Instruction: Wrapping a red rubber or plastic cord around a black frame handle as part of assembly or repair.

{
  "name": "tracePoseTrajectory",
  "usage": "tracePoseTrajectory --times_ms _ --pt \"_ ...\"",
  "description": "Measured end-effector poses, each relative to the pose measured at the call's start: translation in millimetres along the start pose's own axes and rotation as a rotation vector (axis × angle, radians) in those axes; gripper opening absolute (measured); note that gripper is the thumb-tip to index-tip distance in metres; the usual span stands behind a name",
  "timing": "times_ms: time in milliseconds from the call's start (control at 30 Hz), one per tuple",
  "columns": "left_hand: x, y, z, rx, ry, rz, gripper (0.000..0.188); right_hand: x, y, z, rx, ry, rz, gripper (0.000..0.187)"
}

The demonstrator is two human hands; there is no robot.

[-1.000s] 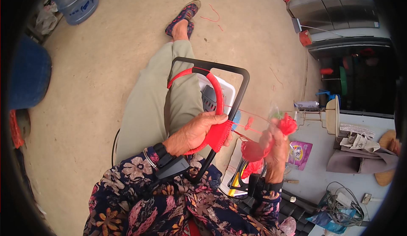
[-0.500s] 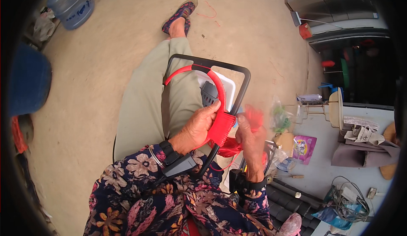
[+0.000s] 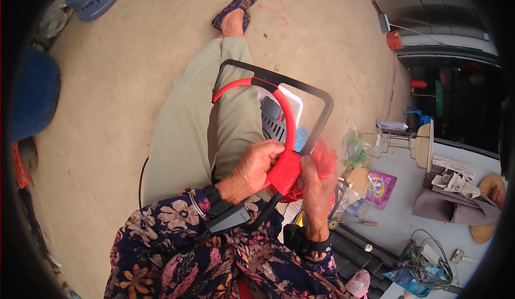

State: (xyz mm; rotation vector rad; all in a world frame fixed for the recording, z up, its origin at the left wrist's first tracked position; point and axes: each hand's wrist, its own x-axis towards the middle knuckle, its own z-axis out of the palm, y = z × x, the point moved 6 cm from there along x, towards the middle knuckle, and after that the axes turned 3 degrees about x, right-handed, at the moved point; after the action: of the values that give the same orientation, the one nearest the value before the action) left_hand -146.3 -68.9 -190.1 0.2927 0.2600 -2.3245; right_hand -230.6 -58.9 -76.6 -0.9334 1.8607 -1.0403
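A red curved band [image 3: 290, 117] with a black section arches across a black tubular frame [image 3: 320, 115] lying over my lap. Its lower end widens into a flat red piece [image 3: 285, 173] with a row of stitches or windings along one edge. My left hand [image 3: 250, 171] is closed on this band, thumb and fingers pinching it beside the wide piece. At the other side, my right hand [image 3: 316, 189] is closed at the stitched edge. A translucent red bundle [image 3: 324, 157] sticks out past its fingers; whether it is thread or film is unclear. More red material lies partly hidden below.
Beyond the frame stands a white container [image 3: 292, 101] with a grey slotted basket [image 3: 272, 119]. On the right, a grey surface [image 3: 394, 229] bears a purple packet [image 3: 382, 190], grey cloth [image 3: 450, 205] and coiled cable [image 3: 435, 261]. Blue tubs line the left.
The view has shifted slightly, so the frame and hands sit a little to the right. My right hand has come in closer to the stitched edge of the red piece.
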Motion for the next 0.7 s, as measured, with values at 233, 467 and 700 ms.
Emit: tracePoseTrajectory --times_ms 233,467,700 --pt "-5.0 -1.7 8.3 0.098 0.069 0.000 0.019 -7.6 -1.2 -2.8 -0.032 0.022 0.009 0.019" --pt "-6.3 -2.0 8.7 0.158 0.079 0.023 0.016 -12.1 2.4 -4.3 -0.028 0.067 0.040 0.018" --pt "-7.0 1.1 7.3 0.231 0.115 0.072 0.013 -14.4 13.2 -3.1 0.072 0.120 0.103 0.017"
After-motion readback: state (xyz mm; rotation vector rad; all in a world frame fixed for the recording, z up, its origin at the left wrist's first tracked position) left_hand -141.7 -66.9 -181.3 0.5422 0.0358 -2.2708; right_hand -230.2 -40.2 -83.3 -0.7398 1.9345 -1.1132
